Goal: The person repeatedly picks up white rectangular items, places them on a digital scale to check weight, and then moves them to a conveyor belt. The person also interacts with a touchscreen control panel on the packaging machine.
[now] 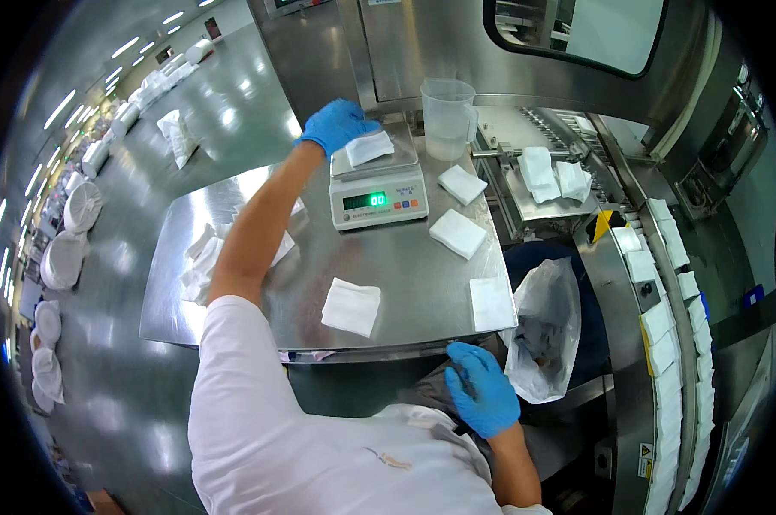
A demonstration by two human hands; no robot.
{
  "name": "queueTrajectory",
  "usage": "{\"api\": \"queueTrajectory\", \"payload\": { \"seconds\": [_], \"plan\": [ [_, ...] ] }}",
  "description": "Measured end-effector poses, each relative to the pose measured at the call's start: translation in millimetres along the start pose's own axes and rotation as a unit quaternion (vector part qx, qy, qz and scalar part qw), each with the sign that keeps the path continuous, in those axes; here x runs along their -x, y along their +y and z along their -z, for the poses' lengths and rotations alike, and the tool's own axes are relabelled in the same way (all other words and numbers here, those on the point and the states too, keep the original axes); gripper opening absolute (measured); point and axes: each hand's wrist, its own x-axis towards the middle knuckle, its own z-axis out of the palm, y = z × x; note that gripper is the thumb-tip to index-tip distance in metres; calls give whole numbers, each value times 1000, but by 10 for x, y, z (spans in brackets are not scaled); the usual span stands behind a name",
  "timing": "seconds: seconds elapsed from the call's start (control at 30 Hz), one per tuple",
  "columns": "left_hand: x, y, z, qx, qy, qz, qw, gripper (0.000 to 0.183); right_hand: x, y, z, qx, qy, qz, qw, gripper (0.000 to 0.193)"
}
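Note:
My left hand [335,126], in a blue glove, reaches over the metal pan of an electronic scale [377,202] with a lit green display. Its fingers close on the edge of a folded white cloth [371,149] at the pan; whether the cloth rests there or hangs just above, I cannot tell. My right hand [482,390], also gloved in blue, hovers low by the table's front edge, fingers loosely apart and holding nothing. More folded cloths lie right of the scale [462,184], [457,233], at the right corner [492,304] and near the front [351,306].
A clear plastic jug [448,118] stands behind the scale on the steel table [311,257]. Crumpled white cloths [201,262] lie behind my left arm. A plastic bag [542,335] hangs off the right side. Beyond it, a conveyor [662,343] carries rows of white folded pieces.

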Motion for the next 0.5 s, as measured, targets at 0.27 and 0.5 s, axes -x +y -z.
{"api": "queueTrajectory", "payload": {
  "seconds": [0.27, 0.5],
  "plan": [
    [33, -266, 43, 113, -55, -11, 992, 81, 284, 145, 21, -54, 56, -47, 996, 27],
    [-103, -210, -30, -23, -71, -72, 995, 86, 328, 115, 38, -107, 38, -103, 988, 26]
  ]
}}
